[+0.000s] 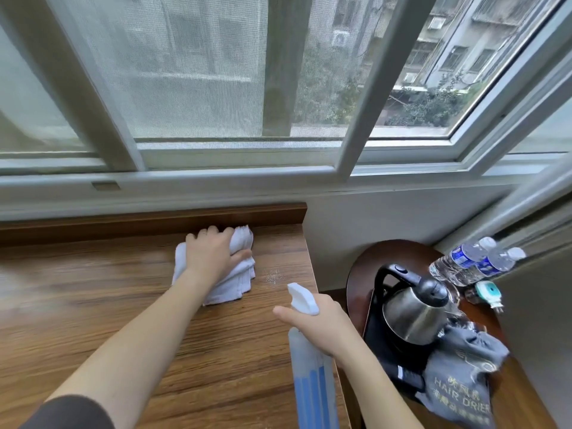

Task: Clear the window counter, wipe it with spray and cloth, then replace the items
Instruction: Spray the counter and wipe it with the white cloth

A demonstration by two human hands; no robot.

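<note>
Wiping stage, by the look of it. Left hand (213,255) pressed down on the folded white cloth (230,283), fingers curled over its far edge, near the far right corner of the wooden surface (123,305). Right hand (322,326) wrapped round the neck of the spray bottle (312,376), held upright at the near right edge, nozzle aimed far-left. Patch of spray droplets (272,278) just right of the cloth, between both hands; left hand nearer. Next stroke probably rightward. Kettle (414,314) and water bottles (473,261) set aside on the side table (359,274).

"HAIR DRIER" printed on grey drawstring bag (458,385), Chinese characters unreadable
</note>
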